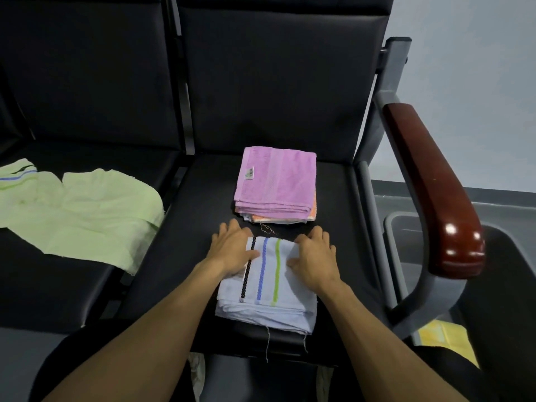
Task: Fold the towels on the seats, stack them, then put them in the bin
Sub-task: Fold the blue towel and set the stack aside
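Landmark: a black right seat [203, 227] of a row, seen from a head-worn camera looking down; every place below is told from this seat.
Striped towel: a pale blue striped towel [269, 288] lies folded at the seat's front edge, with black, blue and green stripes running front to back.
Stack: a folded pink towel [275, 181] tops a small pile in the middle of the seat, with an orange-patterned towel [311, 211] showing under it; the pile is just behind the striped towel, not touching it.
Unfolded towel: a crumpled green towel [87, 204] sprawls on the neighbouring seat to the left.
Bin: a grey bin [406, 233] stands beyond the seat's right armrest [429, 187].
Step in hand: likely finishing the fold of the striped towel by pressing it flat.
Next move: probably lifting it onto the pink pile, which calls for a grip under both side edges so the folds hold.
Left hand: the left hand [232, 248] rests palm down on the towel's far left corner, fingers straight and spread, grasping nothing.
Right hand: the right hand [314, 256] lies palm down on the far right corner, fingers slightly bent, pressing rather than gripping.
Arms: both forearms reach forward from the bottom of the view, roughly parallel.
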Tool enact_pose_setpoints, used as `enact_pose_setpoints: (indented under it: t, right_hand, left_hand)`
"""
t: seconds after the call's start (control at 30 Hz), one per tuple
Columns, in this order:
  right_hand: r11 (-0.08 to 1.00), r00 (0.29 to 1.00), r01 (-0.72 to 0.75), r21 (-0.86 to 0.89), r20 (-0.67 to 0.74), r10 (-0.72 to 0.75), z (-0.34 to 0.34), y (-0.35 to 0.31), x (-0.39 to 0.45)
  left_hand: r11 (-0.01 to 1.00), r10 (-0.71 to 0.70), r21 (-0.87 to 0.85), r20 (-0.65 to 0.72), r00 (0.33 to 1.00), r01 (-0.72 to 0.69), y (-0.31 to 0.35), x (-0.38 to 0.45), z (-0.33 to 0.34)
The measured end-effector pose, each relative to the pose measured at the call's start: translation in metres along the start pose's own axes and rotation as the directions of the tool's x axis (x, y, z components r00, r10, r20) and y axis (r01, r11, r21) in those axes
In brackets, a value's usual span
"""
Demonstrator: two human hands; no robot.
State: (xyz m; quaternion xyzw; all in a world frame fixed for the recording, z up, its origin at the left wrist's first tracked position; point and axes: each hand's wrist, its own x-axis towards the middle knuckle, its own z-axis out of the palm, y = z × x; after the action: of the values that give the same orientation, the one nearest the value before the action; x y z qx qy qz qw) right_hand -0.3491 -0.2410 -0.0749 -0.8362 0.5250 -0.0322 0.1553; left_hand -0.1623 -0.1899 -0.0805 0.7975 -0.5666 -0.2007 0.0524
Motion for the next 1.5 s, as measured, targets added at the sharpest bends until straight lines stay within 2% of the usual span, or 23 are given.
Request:
enact_pose_setpoints:
  t: [0.07,0.13,0.23,0.33,0.43,0.53,0.6,0.63,0.7,0.73,0.8,0.87,0.97,1.1,1.2,1.27,1.43,1.5]
  right_hand:
    - [0.991,1.000,-0.013,0.134,0.014,0.011,-0.004,0.002,0.000]
    - [0.969,0.999,-0.026,0.244,0.045,0.015,-0.006,0.004,-0.001]
    - [0.944,0.999,-0.034,0.329,0.025,0.027,-0.009,0.005,-0.003]
    - [0.822,0.996,-0.004,0.569,-0.072,0.055,-0.021,0.000,-0.001]
    - [0.722,0.978,0.072,0.688,-0.193,0.086,-0.046,-0.010,0.018]
    - [0.682,0.937,0.192,0.706,-0.339,0.088,-0.084,-0.021,0.059]
    - [0.648,0.916,0.203,0.734,-0.376,0.139,-0.108,-0.029,0.091]
    - [0.663,0.917,0.171,0.729,-0.364,0.164,-0.117,-0.032,0.106]
    - [0.821,0.917,0.048,0.569,-0.351,0.190,-0.121,-0.035,0.132]
    - [0.901,0.917,0.010,0.433,-0.363,0.164,-0.117,-0.037,0.139]
    - [0.974,0.942,0.044,0.221,-0.334,0.033,-0.100,-0.041,0.145]
    - [0.990,0.981,0.103,0.095,-0.176,-0.086,-0.074,-0.041,0.148]
    - [0.995,0.996,0.093,0.034,-0.012,-0.092,-0.044,-0.029,0.155]
    - [0.994,0.994,0.093,0.053,-0.066,-0.089,-0.025,-0.012,0.162]
    - [0.993,0.980,0.113,0.016,-0.168,-0.109,-0.006,-0.006,0.163]
    - [0.993,0.974,0.109,-0.033,-0.197,-0.114,0.000,-0.004,0.164]
    - [0.990,0.996,0.085,-0.115,-0.011,-0.087,-0.020,-0.010,0.170]
    - [0.980,0.996,0.069,-0.185,-0.040,-0.078,-0.040,-0.024,0.162]
  left_hand:
    - [1.000,0.003,0.018,0.042,0.999,-0.004,-0.001,-0.001,-0.005]
    - [0.999,-0.002,-0.040,0.062,0.998,0.005,-0.003,-0.005,-0.008]
    - [0.970,-0.034,-0.239,0.073,0.997,0.051,-0.007,-0.010,-0.016]
    - [0.898,-0.046,-0.436,0.035,0.998,0.056,-0.009,-0.014,-0.033]
    - [0.794,-0.053,-0.608,-0.092,0.994,-0.014,-0.003,-0.009,-0.064]
    - [0.790,-0.111,-0.603,-0.318,0.942,-0.111,0.010,0.023,-0.102]
    - [0.799,-0.137,-0.580,-0.434,0.891,-0.159,0.023,0.050,-0.127]
    - [0.817,-0.129,-0.553,-0.450,0.884,-0.162,0.030,0.064,-0.135]
    - [0.889,-0.068,-0.436,-0.429,0.901,-0.141,0.039,0.085,-0.139]
    - [0.920,-0.019,-0.365,-0.407,0.913,-0.143,0.041,0.092,-0.135]
    - [0.956,0.079,-0.246,-0.316,0.946,-0.162,0.042,0.104,-0.122]
    - [0.972,0.128,-0.165,-0.224,0.966,-0.167,0.038,0.115,-0.105]
    - [0.979,0.122,-0.141,-0.165,0.979,-0.146,0.034,0.128,-0.089]
    - [0.988,0.131,-0.071,-0.115,0.985,-0.140,0.031,0.143,-0.063]
    - [0.988,0.126,-0.057,-0.217,0.968,-0.142,0.027,0.149,-0.036]
    - [0.990,0.120,-0.044,-0.230,0.966,-0.134,0.025,0.153,-0.029]
    - [0.996,0.088,-0.020,-0.079,0.993,-0.090,0.029,0.149,-0.049]
    - [0.992,0.111,-0.056,-0.081,0.991,-0.115,0.028,0.129,-0.062]
